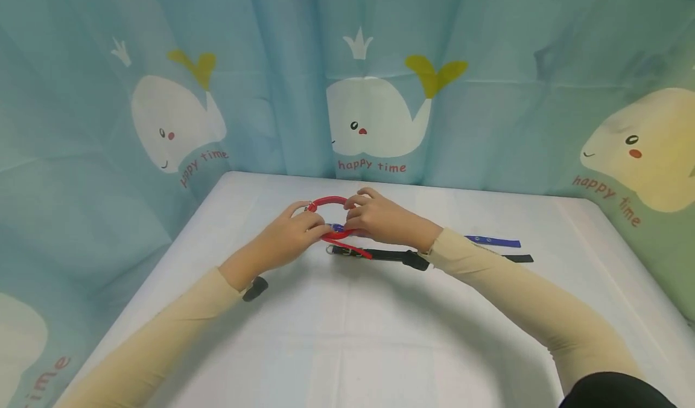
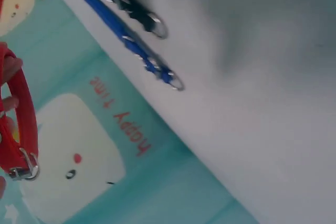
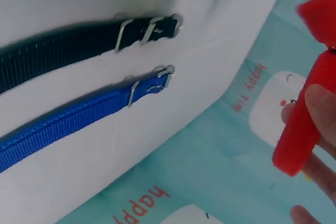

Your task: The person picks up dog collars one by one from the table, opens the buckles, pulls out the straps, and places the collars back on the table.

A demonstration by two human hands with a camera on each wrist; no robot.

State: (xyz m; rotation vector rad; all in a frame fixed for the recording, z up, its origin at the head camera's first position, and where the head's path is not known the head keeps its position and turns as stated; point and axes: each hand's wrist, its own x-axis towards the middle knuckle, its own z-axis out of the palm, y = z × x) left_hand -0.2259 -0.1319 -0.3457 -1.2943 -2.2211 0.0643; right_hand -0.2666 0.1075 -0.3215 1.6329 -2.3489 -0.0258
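Both hands hold a red collar, a buckled strap bent into a loop above the table. My left hand grips its left side, by the metal buckle and ring. On the right side, my right hand pinches the red strap, its thumb lying against the webbing in the right wrist view. A loose red end hangs down toward the table. Beneath the hands lie a blue collar and a black collar, stretched out side by side with metal buckles and rings.
The white-covered table extends toward me. Behind and beside it hangs a blue-green curtain printed with whales. My right forearm crosses over part of the blue and black collars, whose far ends stick out to its right.
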